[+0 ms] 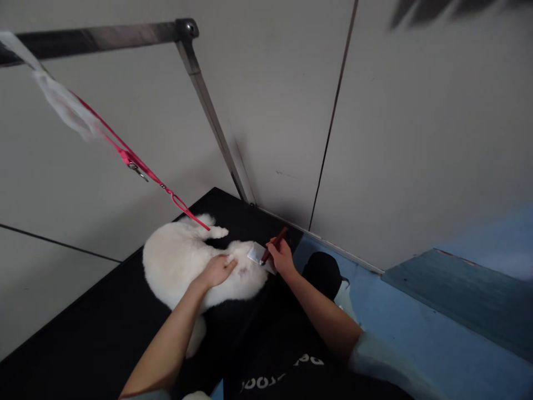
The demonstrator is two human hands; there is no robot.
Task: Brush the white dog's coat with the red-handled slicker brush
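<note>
A fluffy white dog [175, 261] lies on its side on a black table [95, 328], its head end toward the right. Pressed onto the dog near its head is my left hand [217, 271], its fingers and thumb closed around a bit of white fur. My right hand [282, 256] grips the dark red handle of a slicker brush [275, 245]. The brush's pale, flat head rests at or just over the fur at the dog's head; whether it touches is hard to tell.
A metal grooming arm [210, 105] rises from the table's far corner. From its crossbar hangs a pink lead [145, 168] reaching down to the dog, tied with a white strip [66, 103]. Pale wall panels [275, 128] stand close behind; blue floor [387, 311] lies to the right.
</note>
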